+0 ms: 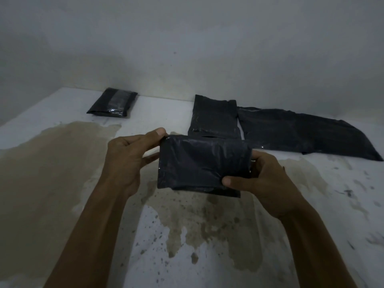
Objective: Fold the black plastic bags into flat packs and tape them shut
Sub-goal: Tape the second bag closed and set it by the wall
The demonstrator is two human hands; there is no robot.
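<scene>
Both hands up over the bench [62, 163], holding one folded black pack [199, 163] between them, lifted off the surface. Left hand [126, 161] grip: thumb on pack's top-left corner, fingers behind, pinching that edge. Right hand [268, 179] grip: thumb pressed on lower right of pack front, fingers wrapped behind, clamped on right side. Pack is roughly rectangular, crinkly, w/ a loose layer showing along bottom edge. Can't tell if any tape on it.

On bench behind: taped pack [113, 104] far left near wall [187, 48], shiny clear strip across it, lying flat. Centre-right, a partly folded bag [214, 117] flat on bench, its near edge hidden behind the held pack. Just beside it on the right, touching or nearly, a long unfolded bag [301, 134] spread flat, running out toward right edge of view.

Bench is white w/ big brownish stains and dark specks under and around the hands. Light dim, detail on black plastic poor.
</scene>
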